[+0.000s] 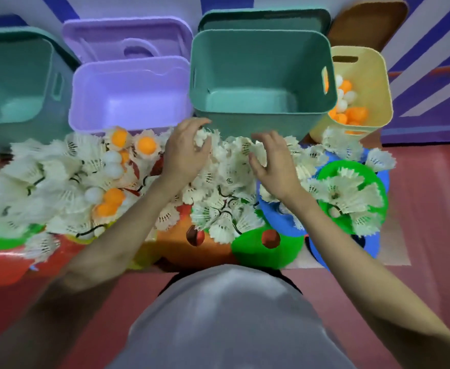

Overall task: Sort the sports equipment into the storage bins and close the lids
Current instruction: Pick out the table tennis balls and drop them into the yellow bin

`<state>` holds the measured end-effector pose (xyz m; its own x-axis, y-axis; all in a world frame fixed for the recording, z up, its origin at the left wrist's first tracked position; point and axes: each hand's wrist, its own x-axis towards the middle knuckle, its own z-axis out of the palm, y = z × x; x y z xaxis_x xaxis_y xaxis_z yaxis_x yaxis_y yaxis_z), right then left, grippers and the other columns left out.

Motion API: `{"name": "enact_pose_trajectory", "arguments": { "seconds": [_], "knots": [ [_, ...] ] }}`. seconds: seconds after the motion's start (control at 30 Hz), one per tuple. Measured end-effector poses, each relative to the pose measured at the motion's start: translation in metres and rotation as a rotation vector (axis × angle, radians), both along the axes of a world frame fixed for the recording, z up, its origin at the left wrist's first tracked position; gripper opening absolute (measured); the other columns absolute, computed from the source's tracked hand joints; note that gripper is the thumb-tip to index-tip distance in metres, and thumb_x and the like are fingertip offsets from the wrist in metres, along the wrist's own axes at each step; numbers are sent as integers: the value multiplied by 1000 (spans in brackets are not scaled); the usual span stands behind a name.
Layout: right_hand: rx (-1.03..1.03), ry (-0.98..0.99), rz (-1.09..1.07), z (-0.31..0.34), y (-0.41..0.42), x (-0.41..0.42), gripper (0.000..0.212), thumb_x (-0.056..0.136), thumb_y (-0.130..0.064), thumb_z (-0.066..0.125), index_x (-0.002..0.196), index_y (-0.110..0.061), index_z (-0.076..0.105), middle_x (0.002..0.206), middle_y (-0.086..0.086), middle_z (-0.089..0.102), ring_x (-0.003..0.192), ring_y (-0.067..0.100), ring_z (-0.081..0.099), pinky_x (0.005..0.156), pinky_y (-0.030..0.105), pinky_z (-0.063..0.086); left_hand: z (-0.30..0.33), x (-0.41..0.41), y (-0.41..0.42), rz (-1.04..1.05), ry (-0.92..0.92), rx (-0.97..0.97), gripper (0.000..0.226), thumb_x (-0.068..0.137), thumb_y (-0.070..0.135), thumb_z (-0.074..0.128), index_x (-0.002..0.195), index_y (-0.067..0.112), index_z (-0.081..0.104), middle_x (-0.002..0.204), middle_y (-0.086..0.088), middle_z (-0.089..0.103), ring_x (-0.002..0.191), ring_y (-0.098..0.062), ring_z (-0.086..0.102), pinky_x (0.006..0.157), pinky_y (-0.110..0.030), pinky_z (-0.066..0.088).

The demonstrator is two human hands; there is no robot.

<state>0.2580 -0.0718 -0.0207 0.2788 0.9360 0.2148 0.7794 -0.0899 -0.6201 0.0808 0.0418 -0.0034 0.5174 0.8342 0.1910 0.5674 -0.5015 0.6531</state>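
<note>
**A:** ok so what are the hands doing here?

**B:** the left hand is curling its fingers round a white shuttlecock, pinching it just in front of the middle green bin. the right hand is hovering over the shuttlecock pile with fingers loosely spread, gripping nothing as far as I can tell.

**A:** and the rest of the stuff?

**B:** the pile is sprawling across the floor in front of the bins, with orange ping-pong balls and a few white balls sitting among the feathers on the left. green cones and blue cones are poking out from under it.

**A:** bins?

**B:** four in a row, all open. the left green bin and the purple bin are showing bare bottoms, same with the middle one. the yellow bin on the right is holding orange and white balls. the purple lid and a green lid are standing behind their bins.
</note>
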Motion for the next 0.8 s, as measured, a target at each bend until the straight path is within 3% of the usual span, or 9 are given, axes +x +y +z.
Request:
{"name": "enact_pose_trajectory", "arguments": {
  "seconds": [0.13, 0.27, 0.37, 0.53, 0.7, 0.8],
  "knots": [
    [-34, -7, 122, 0, 24, -60, 32, 89, -14, 55, 118, -1, 56, 114, 16, 56, 107, 31, 53, 94, 34, 39, -4, -71, 25, 107, 28, 23, 30, 91, 16, 58, 119, 7, 62, 116, -10, 63, 108, -25, 57, 91, -34, 44],
    [-82, -25, 215, 0, 54, -111, 34, 88, -12, 57, 120, 0, 56, 112, 16, 59, 104, 32, 55, 90, 38, 44, -14, -131, 52, 208, 92, 8, 29, 93, 22, 57, 119, 10, 61, 114, -8, 64, 107, -28, 57, 91, -40, 47],
    [-135, -83, 233, 1, 82, -138, 36, 87, -13, 59, 121, -1, 56, 109, 15, 60, 99, 33, 57, 83, 41, 49, -19, -159, 71, 242, 102, -5, 31, 91, 19, 60, 120, 10, 61, 114, -8, 66, 107, -25, 58, 91, -36, 45],
    [-214, -172, 222, -1, 130, -165, 35, 86, -13, 59, 120, -3, 59, 111, 17, 60, 100, 36, 58, 83, 43, 48, -25, -179, 100, 186, 234, -60, 36, 89, 18, 63, 122, 6, 59, 112, -12, 64, 105, -29, 57, 90, -37, 44],
    [-346, -274, 109, -9, 161, -184, 19, 87, -11, 56, 104, -8, 62, 100, 11, 58, 88, 34, 59, 64, 35, 43, -23, -173, 114, 123, 336, 25, 31, 88, 17, 62, 116, 4, 62, 108, -16, 65, 101, -35, 56, 89, -43, 43],
    [-399, -312, 86, -11, 171, -195, 17, 86, -11, 56, 101, -8, 64, 101, 11, 58, 88, 33, 60, 61, 31, 36, -24, -167, 122, 114, 411, 9, 31, 89, 23, 63, 116, 7, 63, 109, -14, 66, 104, -34, 56, 91, -44, 42]
  ]
}}
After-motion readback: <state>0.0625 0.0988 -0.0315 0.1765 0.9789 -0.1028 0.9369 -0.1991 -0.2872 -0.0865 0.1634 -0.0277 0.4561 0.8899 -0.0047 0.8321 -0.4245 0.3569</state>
